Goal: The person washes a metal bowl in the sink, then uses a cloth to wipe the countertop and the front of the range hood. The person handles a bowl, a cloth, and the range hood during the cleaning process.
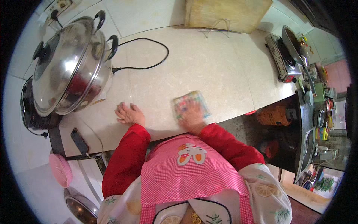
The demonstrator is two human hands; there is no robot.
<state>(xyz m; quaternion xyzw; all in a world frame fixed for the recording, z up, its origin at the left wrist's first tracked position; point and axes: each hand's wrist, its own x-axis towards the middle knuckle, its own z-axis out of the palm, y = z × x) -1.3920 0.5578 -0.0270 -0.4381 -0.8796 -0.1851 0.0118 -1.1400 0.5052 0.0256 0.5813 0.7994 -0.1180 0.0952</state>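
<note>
A patterned cloth point(203, 103), folded roughly square, lies on the pale tiled counter point(207, 61). My right hand point(191, 113) presses flat on top of it, blurred by motion, and covers much of the cloth. To the left, my left hand point(130, 114) rests on the bare counter with its fingers spread and nothing in it. Nearest to that hand is a large lidded stainless steel pot point(92, 72) with black handles.
A black power cord point(165, 60) loops beside the pot. A black power bank or phone point(79, 141) with a cable lies by the front edge. A wooden cutting board point(226, 12) leans at the back, behind a wire stand point(218, 28). At right, a portable gas stove point(282, 61) bears a wok point(291, 42).
</note>
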